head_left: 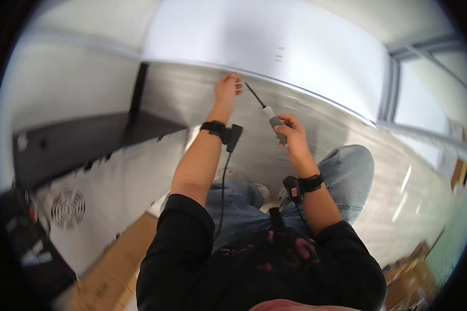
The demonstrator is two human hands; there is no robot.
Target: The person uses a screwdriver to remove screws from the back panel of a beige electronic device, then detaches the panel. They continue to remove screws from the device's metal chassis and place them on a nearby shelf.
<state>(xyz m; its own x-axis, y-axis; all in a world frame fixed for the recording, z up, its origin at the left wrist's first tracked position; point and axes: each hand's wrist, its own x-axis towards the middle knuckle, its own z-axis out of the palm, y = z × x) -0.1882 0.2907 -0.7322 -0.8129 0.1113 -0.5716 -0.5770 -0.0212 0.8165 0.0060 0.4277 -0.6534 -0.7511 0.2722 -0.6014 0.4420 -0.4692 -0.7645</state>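
In my right hand (291, 132) is a screwdriver (273, 120) with a grey and white handle; the fingers are wrapped round the handle. Its dark shaft points up and to the left, and the tip ends just short of my left hand (227, 89). The fingers of that hand are curled and pressed together near the foot of a white panel (244, 36). A thin pale bit shows at the fingertips, too small and blurred to name.
A pale case with a round fan grille (68, 209) stands at the left, beside a dark panel (78, 147). Cardboard (106, 277) lies at the lower left. A black cable (223, 192) hangs from my left wrist. Grey floor (379, 207) stretches to the right of my knee.
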